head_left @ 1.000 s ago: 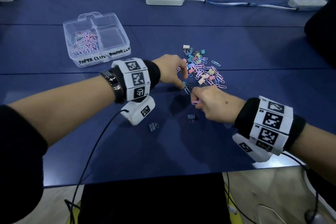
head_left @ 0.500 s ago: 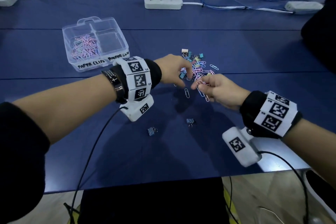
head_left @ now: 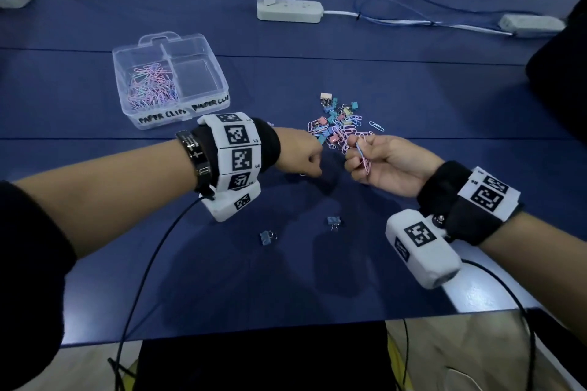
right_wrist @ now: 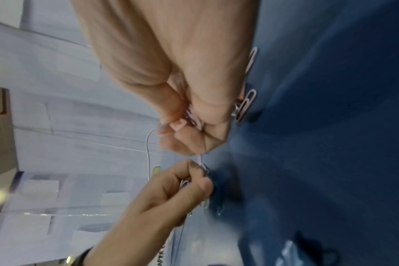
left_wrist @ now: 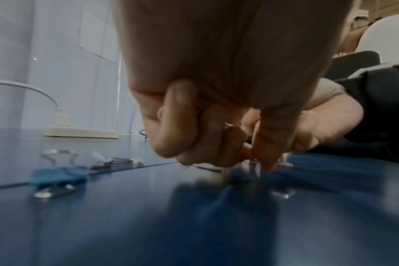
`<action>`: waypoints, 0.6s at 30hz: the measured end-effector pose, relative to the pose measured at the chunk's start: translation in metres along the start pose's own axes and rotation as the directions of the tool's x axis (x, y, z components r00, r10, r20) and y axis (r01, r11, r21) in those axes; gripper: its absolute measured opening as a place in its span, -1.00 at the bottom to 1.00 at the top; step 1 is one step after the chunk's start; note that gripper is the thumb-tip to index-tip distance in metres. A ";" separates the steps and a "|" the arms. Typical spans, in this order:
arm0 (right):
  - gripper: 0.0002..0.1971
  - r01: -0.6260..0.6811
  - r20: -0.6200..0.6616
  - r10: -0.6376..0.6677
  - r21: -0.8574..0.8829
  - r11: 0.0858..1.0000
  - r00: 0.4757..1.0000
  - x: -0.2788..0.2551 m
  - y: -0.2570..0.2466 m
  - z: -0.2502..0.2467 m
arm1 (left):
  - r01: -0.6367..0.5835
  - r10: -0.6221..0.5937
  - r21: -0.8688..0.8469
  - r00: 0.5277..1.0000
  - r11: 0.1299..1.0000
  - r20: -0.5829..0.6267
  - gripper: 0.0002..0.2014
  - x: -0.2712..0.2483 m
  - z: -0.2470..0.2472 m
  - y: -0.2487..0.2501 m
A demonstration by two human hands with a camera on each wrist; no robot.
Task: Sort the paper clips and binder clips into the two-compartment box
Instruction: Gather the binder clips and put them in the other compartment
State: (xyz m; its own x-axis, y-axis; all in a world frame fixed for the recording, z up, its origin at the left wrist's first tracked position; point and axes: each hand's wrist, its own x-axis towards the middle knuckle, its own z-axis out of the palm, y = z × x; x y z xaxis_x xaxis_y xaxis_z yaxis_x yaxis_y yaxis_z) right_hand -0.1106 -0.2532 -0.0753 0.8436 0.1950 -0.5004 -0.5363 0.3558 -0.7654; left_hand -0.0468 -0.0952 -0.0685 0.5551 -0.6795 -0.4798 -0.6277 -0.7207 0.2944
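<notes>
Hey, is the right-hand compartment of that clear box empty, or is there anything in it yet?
Empty, as far as the head view shows: the right compartment shows only clear bottom, while the left compartment holds paper clips.

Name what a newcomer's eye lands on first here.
The right hand, raised mid-table, pinching a bunch of paper clips, with the left hand curled low beside it. Behind them lies a pastel pile of mixed clips; far left, the clear two-compartment box holds paper clips in its left half.

A bunch of paper clips (head_left: 362, 155) is gripped in the right hand (head_left: 386, 165); the left hand (head_left: 300, 154) is curled beside it, above the table (head_left: 444, 105).
</notes>
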 end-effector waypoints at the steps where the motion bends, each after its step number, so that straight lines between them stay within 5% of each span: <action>1: -0.99 0.000 0.010 0.000 0.027 1.000 1.000 0.001 -0.001 0.001 | 0.037 -0.039 -0.058 0.999 0.998 -0.030 -0.75 -0.003 -0.002 -0.003; 3: -0.97 0.003 0.026 -0.005 0.076 0.997 1.000 0.003 -0.002 0.003 | 0.096 -0.142 -0.401 0.986 0.911 -0.088 -0.75 -0.009 -0.010 -0.011; 5: -0.92 -0.001 0.051 -0.005 0.129 0.992 0.999 0.007 -0.005 0.006 | 0.073 -0.243 -0.820 0.967 0.568 -0.082 -0.76 -0.019 -0.023 -0.024; 7: -0.89 -0.016 0.079 0.004 0.160 0.987 0.997 0.010 -0.007 0.012 | 0.033 -0.285 -0.968 0.958 0.251 -0.042 -0.75 -0.029 -0.033 -0.042; 9: -0.94 -0.026 0.069 0.015 0.153 0.988 0.998 0.015 -0.009 0.019 | 0.010 -0.282 -0.991 0.959 0.132 -0.028 -0.75 -0.036 -0.040 -0.056; 12: -0.65 -0.054 0.013 0.053 0.036 0.998 0.999 0.026 -0.012 0.026 | 0.009 -0.297 -0.992 0.954 0.127 -0.029 -0.74 -0.044 -0.044 -0.070; 15: -0.67 -0.079 -0.026 0.076 -0.159 0.984 0.997 0.034 -0.015 0.036 | 0.060 -0.374 -0.962 0.926 0.267 -0.046 -0.72 -0.050 -0.046 -0.083; 18: -0.65 -0.092 -0.104 0.055 -0.405 0.910 0.993 0.041 -0.016 0.046 | 0.150 -0.582 -0.857 0.789 0.493 -0.197 -0.80 -0.060 -0.054 -0.097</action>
State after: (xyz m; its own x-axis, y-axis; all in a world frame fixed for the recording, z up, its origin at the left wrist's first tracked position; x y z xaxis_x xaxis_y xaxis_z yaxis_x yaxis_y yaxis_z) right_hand -0.0661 -0.2086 -0.0652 0.8054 0.1184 -0.5808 -0.5774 -0.0647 -0.8139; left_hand 0.0101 0.0077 -0.0237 0.9108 -0.1437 -0.3870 0.2414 -0.5751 0.7816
